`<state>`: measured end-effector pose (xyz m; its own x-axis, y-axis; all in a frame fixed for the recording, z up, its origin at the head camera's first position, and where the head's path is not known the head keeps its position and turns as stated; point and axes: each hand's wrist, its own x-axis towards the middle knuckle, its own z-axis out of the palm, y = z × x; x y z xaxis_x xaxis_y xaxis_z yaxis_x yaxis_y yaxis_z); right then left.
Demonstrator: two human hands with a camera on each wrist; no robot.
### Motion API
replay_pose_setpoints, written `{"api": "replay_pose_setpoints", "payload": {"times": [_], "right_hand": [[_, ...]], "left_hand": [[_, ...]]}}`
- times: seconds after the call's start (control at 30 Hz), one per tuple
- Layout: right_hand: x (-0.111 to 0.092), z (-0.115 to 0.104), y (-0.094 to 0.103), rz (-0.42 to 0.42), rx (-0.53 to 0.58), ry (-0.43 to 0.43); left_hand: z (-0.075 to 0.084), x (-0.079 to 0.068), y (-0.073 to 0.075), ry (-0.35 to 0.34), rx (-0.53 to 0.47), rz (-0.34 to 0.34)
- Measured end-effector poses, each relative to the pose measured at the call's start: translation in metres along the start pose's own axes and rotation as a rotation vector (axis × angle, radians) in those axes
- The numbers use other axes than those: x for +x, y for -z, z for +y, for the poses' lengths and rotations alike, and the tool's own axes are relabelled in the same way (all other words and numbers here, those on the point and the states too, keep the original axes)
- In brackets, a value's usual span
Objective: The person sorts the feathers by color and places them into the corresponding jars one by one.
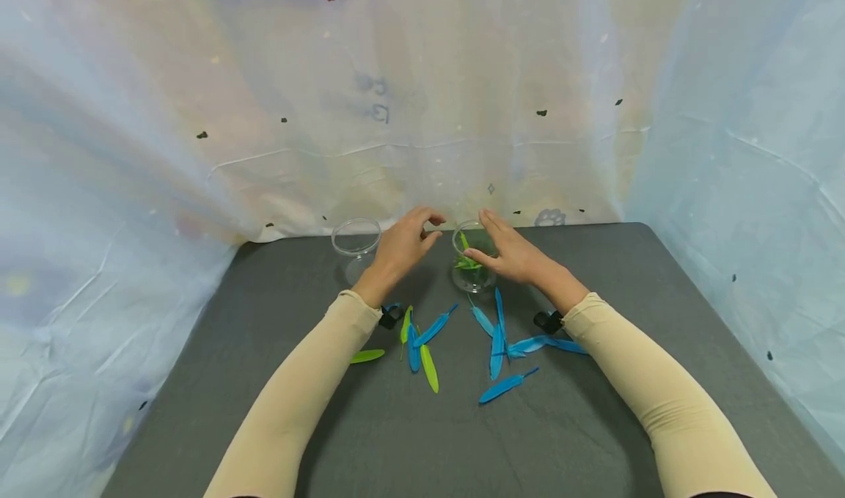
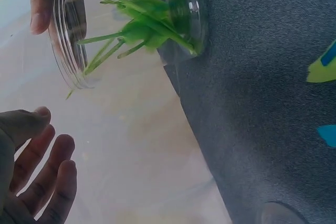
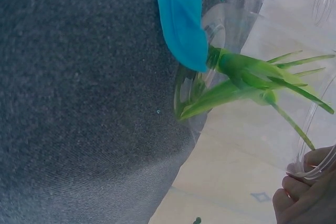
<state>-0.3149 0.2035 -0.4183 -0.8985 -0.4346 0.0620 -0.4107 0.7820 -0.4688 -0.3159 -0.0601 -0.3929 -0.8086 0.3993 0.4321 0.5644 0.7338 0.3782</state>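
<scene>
My right hand (image 1: 518, 256) is at the upper right side of a clear jar (image 1: 474, 284), thumb across the near side and fingers by the far rim; it grips the jar near its mouth. Inside the jar stand several green feathers (image 3: 247, 74), their quills toward the mouth. To the left of this jar, my left hand (image 1: 405, 245) hovers with loosely bent fingers and holds nothing. In the left wrist view its fingertips (image 2: 63, 145) are apart from the jar. A second clear jar (image 1: 356, 252) stands just left of the left hand.
On the dark grey table (image 1: 409, 439), blue feathers (image 1: 502, 388) lie before the right hand. Green feathers (image 1: 429, 370) and more blue ones lie nearer the left forearm. A patterned curtain (image 1: 422, 116) hangs behind the table's far edge and along both sides.
</scene>
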Motion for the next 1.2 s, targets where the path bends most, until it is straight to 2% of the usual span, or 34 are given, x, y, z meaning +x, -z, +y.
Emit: {"api": "replay_pose_setpoints", "payload": {"times": [0.2, 0.4, 0.63, 0.97, 1.2], "right_hand": [[0.001, 0.000, -0.001, 0.010, -0.008, 0.005], [0.001, -0.001, -0.002, 0.004, -0.013, 0.007], [0.001, 0.001, -0.001, 0.013, -0.006, 0.009], [-0.001, 0.004, -0.001, 0.012, -0.002, 0.028], [-0.001, 0.005, -0.001, 0.010, -0.006, 0.025]], "left_hand": [[-0.004, -0.008, 0.004, 0.010, 0.001, -0.033], [-0.013, -0.022, 0.009, 0.060, 0.012, -0.076], [-0.024, -0.037, 0.015, 0.082, 0.019, -0.118], [-0.038, -0.067, 0.026, 0.094, 0.033, -0.162], [-0.051, -0.088, 0.034, 0.130, 0.041, -0.207]]}}
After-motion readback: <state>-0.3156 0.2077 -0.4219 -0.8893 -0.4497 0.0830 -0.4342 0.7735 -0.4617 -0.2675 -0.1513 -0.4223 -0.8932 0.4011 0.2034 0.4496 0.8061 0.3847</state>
